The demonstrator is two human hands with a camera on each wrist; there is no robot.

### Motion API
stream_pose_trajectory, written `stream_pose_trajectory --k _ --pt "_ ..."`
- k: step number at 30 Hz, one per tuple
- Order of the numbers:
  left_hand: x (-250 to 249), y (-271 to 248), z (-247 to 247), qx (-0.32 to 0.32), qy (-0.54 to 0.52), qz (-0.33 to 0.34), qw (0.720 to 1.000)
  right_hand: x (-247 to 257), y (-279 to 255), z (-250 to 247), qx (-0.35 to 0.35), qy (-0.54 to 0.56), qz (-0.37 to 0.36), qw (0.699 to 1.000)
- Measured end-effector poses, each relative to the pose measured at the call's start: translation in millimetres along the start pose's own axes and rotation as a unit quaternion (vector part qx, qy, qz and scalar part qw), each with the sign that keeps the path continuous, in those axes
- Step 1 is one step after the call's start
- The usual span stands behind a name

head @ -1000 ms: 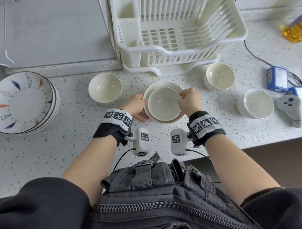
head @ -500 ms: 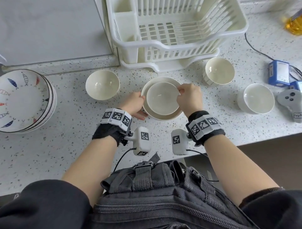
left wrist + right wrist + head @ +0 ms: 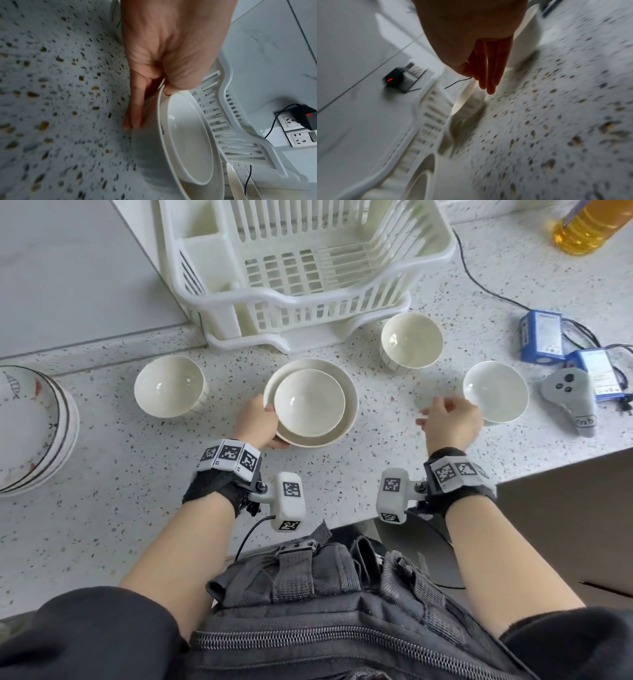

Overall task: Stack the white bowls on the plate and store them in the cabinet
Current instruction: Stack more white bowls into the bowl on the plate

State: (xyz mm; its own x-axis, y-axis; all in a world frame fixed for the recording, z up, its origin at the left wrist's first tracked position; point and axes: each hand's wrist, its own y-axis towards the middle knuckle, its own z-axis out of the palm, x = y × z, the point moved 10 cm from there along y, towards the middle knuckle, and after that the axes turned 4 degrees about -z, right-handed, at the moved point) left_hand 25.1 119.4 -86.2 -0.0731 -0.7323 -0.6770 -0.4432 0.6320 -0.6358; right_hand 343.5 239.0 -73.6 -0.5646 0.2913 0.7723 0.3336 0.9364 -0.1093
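A cream plate [image 3: 350,409] lies on the speckled counter with one white bowl [image 3: 309,402] nested in it. My left hand [image 3: 269,424] grips the plate's left rim; in the left wrist view the left hand [image 3: 149,105] has its thumb over the plate [image 3: 169,169] edge and fingers beneath, beside the bowl [image 3: 188,136]. My right hand [image 3: 448,422] hovers with nothing in it by the near-left rim of another white bowl [image 3: 496,392]; the blurred right wrist view shows its fingers [image 3: 489,75] straight next to that bowl [image 3: 526,40]. Two more white bowls stand at left [image 3: 169,386] and back right [image 3: 411,344].
A white dish rack [image 3: 308,285] stands right behind the plate. Stacked fish-patterned plates [image 3: 34,433] sit at far left. Blue boxes [image 3: 541,337], a grey controller [image 3: 570,398] and cables lie far right, an oil bottle [image 3: 582,227] behind. The counter edge [image 3: 548,465] runs near my right wrist.
My right hand has let go of the bowl on the plate and moved right to the bowl near the controller. My left hand stays on the plate's rim.
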Motion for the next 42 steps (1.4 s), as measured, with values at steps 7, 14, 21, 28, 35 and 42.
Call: stream_pose_trajectory --k 7,14,21,28,35,42 --pt "-6.9 -6.1 33.5 -0.038 -0.020 -0.025 0.999 -81.9 25.1 -49.8 -0.043 0.091 0.178 0.979" --pt "2.7 -1.6 33.2 -0.092 -0.001 -0.059 0.994 -95.2 41.5 -49.3 -0.001 0.188 0.227 0.955" --pt "4.9 -2.7 31.2 -0.110 0.024 -0.061 0.992 -85.5 42.2 -43.8 0.032 0.168 0.207 0.963" --pt "4.8 -1.3 29.1 -0.077 0.017 -0.044 0.996 -46.5 29.6 -30.4 0.062 0.175 0.145 0.972" --pt "10.6 -1.1 33.7 0.019 -0.048 -0.062 0.997 32.2 18.0 -13.3 0.123 0.135 0.012 0.983" --pt "4.7 7.5 32.0 0.073 0.005 -0.035 0.997 88.4 -30.1 32.8 0.227 0.039 -0.098 0.968"
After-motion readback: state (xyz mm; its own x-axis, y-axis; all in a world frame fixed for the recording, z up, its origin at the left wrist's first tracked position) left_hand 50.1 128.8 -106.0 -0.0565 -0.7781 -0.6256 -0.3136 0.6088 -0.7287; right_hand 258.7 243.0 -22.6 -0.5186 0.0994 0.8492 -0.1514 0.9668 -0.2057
